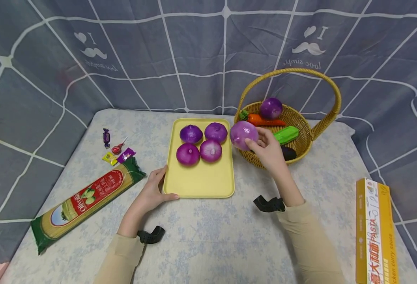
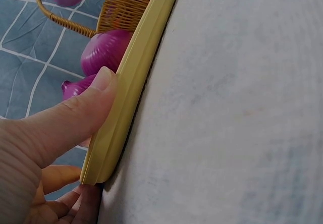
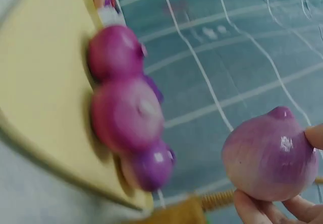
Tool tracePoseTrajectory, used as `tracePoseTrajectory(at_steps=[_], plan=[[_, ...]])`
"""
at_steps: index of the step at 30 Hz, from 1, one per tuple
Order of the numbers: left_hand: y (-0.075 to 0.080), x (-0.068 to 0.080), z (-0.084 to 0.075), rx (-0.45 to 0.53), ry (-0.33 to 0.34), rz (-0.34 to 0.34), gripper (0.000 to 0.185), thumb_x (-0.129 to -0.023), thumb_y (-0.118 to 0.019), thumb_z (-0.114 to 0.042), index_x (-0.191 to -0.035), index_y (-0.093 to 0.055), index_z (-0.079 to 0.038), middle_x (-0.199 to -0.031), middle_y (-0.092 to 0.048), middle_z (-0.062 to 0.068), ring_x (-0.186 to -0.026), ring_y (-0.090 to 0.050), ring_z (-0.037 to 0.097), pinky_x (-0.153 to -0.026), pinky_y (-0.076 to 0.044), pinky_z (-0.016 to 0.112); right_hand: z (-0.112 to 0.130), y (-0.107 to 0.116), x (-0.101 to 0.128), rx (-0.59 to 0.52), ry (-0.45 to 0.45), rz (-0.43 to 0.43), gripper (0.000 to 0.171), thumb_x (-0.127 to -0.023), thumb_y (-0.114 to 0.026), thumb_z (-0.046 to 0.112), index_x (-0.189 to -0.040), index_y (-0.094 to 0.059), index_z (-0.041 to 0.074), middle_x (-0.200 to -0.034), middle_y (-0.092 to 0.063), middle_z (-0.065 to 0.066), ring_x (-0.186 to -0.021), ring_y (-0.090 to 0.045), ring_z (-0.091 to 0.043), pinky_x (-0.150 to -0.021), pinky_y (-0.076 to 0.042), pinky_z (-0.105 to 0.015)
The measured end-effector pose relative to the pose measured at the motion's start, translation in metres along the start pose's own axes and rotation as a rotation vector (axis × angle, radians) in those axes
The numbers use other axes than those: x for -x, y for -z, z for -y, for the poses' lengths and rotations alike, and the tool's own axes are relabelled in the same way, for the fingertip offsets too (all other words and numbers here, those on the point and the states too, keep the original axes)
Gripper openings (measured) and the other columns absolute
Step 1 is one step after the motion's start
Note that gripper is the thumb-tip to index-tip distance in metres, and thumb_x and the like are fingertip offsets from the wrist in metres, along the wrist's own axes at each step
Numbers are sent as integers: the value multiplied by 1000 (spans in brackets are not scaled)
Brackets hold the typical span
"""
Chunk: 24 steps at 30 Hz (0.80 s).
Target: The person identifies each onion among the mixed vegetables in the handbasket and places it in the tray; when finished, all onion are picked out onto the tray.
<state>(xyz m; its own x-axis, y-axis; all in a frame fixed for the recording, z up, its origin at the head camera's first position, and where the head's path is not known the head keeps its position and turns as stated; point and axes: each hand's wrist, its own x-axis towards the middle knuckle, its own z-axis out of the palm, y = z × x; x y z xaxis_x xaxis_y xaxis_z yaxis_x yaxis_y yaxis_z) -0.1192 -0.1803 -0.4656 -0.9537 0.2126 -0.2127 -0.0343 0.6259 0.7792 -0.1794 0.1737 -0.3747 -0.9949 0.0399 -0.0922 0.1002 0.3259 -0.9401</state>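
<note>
A yellow tray (image 1: pixel 202 182) lies mid-table with several purple onions (image 1: pixel 201 144) in its far half. My left hand (image 1: pixel 156 190) grips the tray's near left corner, thumb on the rim (image 2: pixel 132 82). My right hand (image 1: pixel 269 152) holds a pale purple onion (image 1: pixel 244 134) in the air between the tray and a wicker basket (image 1: pixel 300 130). The right wrist view shows that onion (image 3: pixel 270 154) pinched in my fingertips, with the tray (image 3: pixel 45 98) and its onions (image 3: pixel 126 115) beyond.
The basket holds another purple onion (image 1: pixel 271 108), a carrot (image 1: pixel 265 120), a green vegetable (image 1: pixel 285 135) and a dark aubergine (image 1: pixel 288 153). A spaghetti pack (image 1: pixel 87 201) and wrapped sweets (image 1: pixel 117 152) lie left. A pasta box (image 1: pixel 374 232) stands at the right edge.
</note>
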Motion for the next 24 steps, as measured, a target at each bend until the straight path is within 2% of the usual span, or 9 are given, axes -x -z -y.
tracePoseTrajectory(at_steps=[5, 9, 14, 19, 24], plan=[[0, 0, 2, 5, -4, -3, 110, -77, -86, -22, -156, -14, 2, -153, -20, 28, -142, -29, 44, -117, -27, 57, -3, -28, 11, -36, 59, 87, 58, -92, -70, 21, -142, -45, 4, -135, -57, -18, -122, -58, -30, -98, -52, -33], [0, 0, 2, 10, -4, -6, 110, -77, -86, -21, -156, -14, 1, -153, -20, 28, -142, -29, 43, -117, -27, 56, -7, -49, 20, -85, 54, 174, 58, -92, -69, 17, -142, -44, 2, -135, -57, -21, -124, -57, -33, -101, -51, -40], [0, 1, 1, 14, 1, -6, 109, -77, -86, -20, -156, -15, 2, -153, -20, 28, -142, -29, 43, -117, -27, 56, -13, -74, 29, -114, 19, 279, 58, -91, -69, 16, -142, -44, 1, -136, -56, -23, -129, -54, -35, -107, -46, -43], [0, 1, 0, 15, 2, -6, 109, -77, -86, -20, -156, -15, 2, -153, -20, 29, -142, -29, 43, -117, -27, 56, -23, -96, 35, -73, 4, 354, 56, -91, -70, 20, -140, -48, 3, -138, -56, -19, -129, -53, -33, -110, -43, -43], [0, 0, 0, 16, 5, -5, 110, -76, -86, -22, -156, -15, 2, -153, -21, 28, -142, -29, 44, -117, -27, 57, -28, -112, 37, -72, -23, 422, 56, -92, -69, 23, -140, -50, 3, -137, -58, -17, -126, -57, -31, -104, -48, -40]])
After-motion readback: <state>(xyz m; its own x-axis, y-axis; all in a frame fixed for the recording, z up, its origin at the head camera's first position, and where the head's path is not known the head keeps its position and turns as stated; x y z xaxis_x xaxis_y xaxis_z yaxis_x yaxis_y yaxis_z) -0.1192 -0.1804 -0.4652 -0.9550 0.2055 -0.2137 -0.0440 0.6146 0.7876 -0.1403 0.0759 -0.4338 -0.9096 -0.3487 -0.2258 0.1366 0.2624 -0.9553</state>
